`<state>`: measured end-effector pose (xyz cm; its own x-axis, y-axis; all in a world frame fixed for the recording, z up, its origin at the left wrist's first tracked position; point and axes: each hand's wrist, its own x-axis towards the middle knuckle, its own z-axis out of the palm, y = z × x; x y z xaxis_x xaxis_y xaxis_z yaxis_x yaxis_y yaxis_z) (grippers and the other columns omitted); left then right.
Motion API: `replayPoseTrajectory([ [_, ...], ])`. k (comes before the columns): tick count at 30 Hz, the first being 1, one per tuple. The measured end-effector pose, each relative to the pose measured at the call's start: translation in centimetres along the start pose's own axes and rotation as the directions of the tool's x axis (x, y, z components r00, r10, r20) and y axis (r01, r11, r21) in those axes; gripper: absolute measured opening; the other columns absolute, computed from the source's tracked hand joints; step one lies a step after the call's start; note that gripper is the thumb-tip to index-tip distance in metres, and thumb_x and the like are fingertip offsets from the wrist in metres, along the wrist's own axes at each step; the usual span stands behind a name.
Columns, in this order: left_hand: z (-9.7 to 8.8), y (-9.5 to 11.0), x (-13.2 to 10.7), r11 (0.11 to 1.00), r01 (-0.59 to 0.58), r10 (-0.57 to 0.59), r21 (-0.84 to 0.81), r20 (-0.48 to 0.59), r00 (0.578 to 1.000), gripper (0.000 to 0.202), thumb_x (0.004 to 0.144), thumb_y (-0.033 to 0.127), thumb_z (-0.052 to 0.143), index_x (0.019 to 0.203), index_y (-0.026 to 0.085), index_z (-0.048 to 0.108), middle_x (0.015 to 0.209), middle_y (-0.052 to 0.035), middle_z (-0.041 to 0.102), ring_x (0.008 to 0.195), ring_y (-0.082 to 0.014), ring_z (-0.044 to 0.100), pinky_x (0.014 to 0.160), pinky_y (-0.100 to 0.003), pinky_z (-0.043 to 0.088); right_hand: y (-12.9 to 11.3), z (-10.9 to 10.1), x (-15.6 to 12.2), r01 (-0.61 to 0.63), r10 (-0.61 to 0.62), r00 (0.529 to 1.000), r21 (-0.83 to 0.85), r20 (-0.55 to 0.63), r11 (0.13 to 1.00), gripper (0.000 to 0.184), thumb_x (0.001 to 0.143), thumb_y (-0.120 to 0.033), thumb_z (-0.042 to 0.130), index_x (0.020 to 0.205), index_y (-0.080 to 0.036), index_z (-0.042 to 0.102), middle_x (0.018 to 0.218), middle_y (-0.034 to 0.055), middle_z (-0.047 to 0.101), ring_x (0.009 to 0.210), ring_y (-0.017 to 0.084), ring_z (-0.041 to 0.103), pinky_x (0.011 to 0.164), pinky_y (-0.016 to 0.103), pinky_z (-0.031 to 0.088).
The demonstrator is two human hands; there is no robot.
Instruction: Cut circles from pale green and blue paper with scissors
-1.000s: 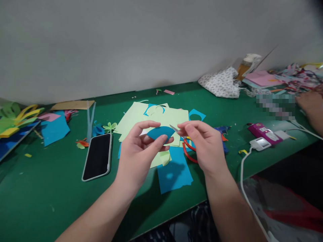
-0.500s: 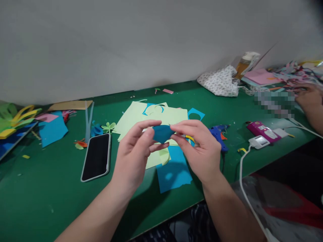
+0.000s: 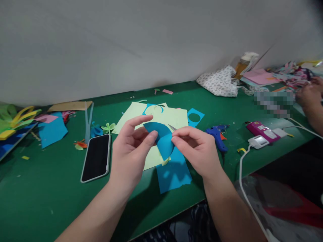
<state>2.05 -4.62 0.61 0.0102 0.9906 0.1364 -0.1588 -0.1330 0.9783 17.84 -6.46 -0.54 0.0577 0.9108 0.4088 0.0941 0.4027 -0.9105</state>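
Note:
A curved-edged piece of blue paper (image 3: 164, 144), bent or creased into darker and lighter parts, is held up between my hands. My left hand (image 3: 132, 146) grips its left side, thumb on the front and index finger raised above. At its right edge, the thumb and index finger of my right hand (image 3: 195, 148) pinch the paper. A thin pointed metal tip (image 3: 172, 128) pokes out just above these fingertips; the rest of that tool is hidden. Beneath my hands lie pale green paper sheets (image 3: 131, 116) and a blue sheet (image 3: 174, 176).
A phone (image 3: 96, 158) lies left, near small paper flowers (image 3: 109, 127). To the right are a blue glue gun (image 3: 219, 137), a magenta power bank (image 3: 263, 131) and a white cable (image 3: 241, 171). Another person's hand (image 3: 309, 94) works among paper strips at far right.
The blue paper has turned from nearly edge-on to show its broad face. My right hand has shifted slightly down, and a metal tip now shows by it. The other person's hand has moved.

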Motion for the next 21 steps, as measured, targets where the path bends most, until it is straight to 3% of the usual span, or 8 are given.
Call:
replayPoseTrajectory([
  [3, 0.1, -0.2, 0.2, 0.999, 0.017, -0.018, -0.051, -0.018, 1.000, 0.030, 0.076, 0.021, 0.077, 0.102, 0.030, 0.065, 0.070, 0.0054, 0.058, 0.061, -0.0084, 0.057, 0.054, -0.015, 0.048, 0.0, 0.3, 0.1, -0.090, 0.088, 0.996, 0.093, 0.023, 0.992, 0.010, 0.082, -0.019, 0.069, 0.087, -0.026, 0.075, 0.085, -0.0030, 0.077, 0.076, 0.014, 0.072, 0.066, 0.025, 0.061],
  [8, 0.3, -0.5, 0.4, 0.994, 0.045, -0.050, -0.096, -0.049, 0.998, 0.028, 0.071, 0.020, 0.080, 0.092, 0.027, 0.064, 0.092, 0.0033, 0.067, 0.066, -0.0072, 0.063, 0.054, -0.014, 0.050, 0.1, 0.6, -0.2, -0.064, 0.067, 0.997, 0.066, -0.035, 0.996, 0.015, 0.081, -0.010, 0.067, 0.085, -0.025, 0.070, 0.085, -0.0045, 0.074, 0.077, 0.011, 0.071, 0.066, 0.021, 0.060],
  [11, 0.4, -0.6, 0.2, 0.999, 0.045, -0.045, 0.003, -0.028, 0.999, 0.009, 0.078, 0.029, 0.076, 0.082, 0.023, 0.070, 0.106, -0.0003, 0.069, 0.081, -0.0113, 0.067, 0.064, -0.018, 0.055, 0.1, 0.9, -0.5, 0.002, -0.006, 0.992, -0.038, -0.124, 0.999, 0.017, 0.083, -0.009, 0.065, 0.086, -0.025, 0.064, 0.082, -0.0052, 0.068, 0.072, 0.010, 0.068, 0.064, 0.020, 0.059],
  [14, 0.6, -0.5, -0.1, 0.989, 0.052, -0.060, 0.138, 0.054, 0.997, 0.020, 0.080, 0.038, 0.073, 0.092, 0.023, 0.075, 0.118, -0.0060, 0.069, 0.103, -0.0213, 0.067, 0.076, -0.025, 0.058, 0.1, 1.3, -0.8, 0.110, -0.159, 0.964, -0.222, -0.215, 0.969, 0.019, 0.086, -0.008, 0.063, 0.092, -0.026, 0.060, 0.088, -0.0034, 0.067, 0.076, 0.010, 0.067, 0.070, 0.023, 0.060],
  [17, 0.7, -0.5, -0.2, 0.980, 0.086, -0.105, 0.177, 0.100, 0.990, 0.039, 0.073, 0.033, 0.080, 0.110, 0.024, 0.072, 0.115, -0.0062, 0.072, 0.107, -0.0238, 0.066, 0.082, -0.028, 0.058, 0.2, 1.6, -0.9, 0.181, -0.251, 0.941, -0.292, -0.226, 0.939, 0.024, 0.086, -0.006, 0.062, 0.096, -0.027, 0.059, 0.093, -0.0030, 0.067, 0.081, 0.011, 0.068, 0.072, 0.023, 0.060],
  [21, 0.5, -0.8, 0.2, 0.992, 0.111, -0.114, 0.065, 0.045, 0.992, 0.023, 0.081, 0.032, 0.072, 0.102, 0.022, 0.074, 0.097, -0.0032, 0.076, 0.087, -0.0179, 0.069, 0.075, -0.026, 0.057, 0.4, 1.5, -0.6, 0.109, -0.153, 0.945, -0.163, -0.289, 0.981, 0.023, 0.084, -0.006, 0.063, 0.093, -0.027, 0.058, 0.089, -0.0041, 0.065, 0.078, 0.010, 0.067, 0.065, 0.020, 0.059],
])
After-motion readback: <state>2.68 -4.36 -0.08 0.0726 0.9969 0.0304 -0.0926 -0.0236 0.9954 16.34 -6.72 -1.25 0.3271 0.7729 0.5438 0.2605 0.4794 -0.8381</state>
